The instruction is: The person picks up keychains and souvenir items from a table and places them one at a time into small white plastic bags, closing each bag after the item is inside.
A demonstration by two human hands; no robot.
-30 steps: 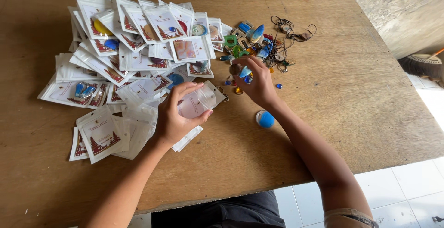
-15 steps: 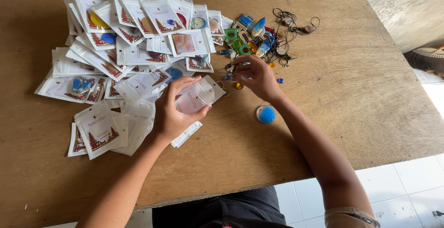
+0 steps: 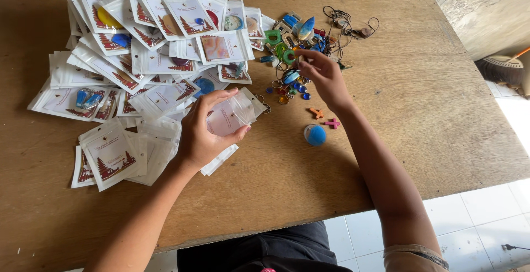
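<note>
While our left hand (image 3: 201, 134) grips a small clear plastic pouch (image 3: 231, 116) above the wooden tabletop (image 3: 430, 95), our right hand (image 3: 326, 76) has reached further into the colourful trinket pile (image 3: 290, 56), fingers pinching, contents unclear.

A heap of small clear plastic pouches with white, red-printed cards (image 3: 160, 45) covers the tabletop's (image 3: 419, 101) left; one clear pouch (image 3: 232, 114) sits in the left hand (image 3: 201, 134).

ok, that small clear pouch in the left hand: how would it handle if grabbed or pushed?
The clear pouch looks like thin plastic film, so probably floppy and very light. The left hand pinches it by the edges, which suggests it bends easily. Its glossy surface, like the packets heaped on the table, may slide when pushed.
</note>
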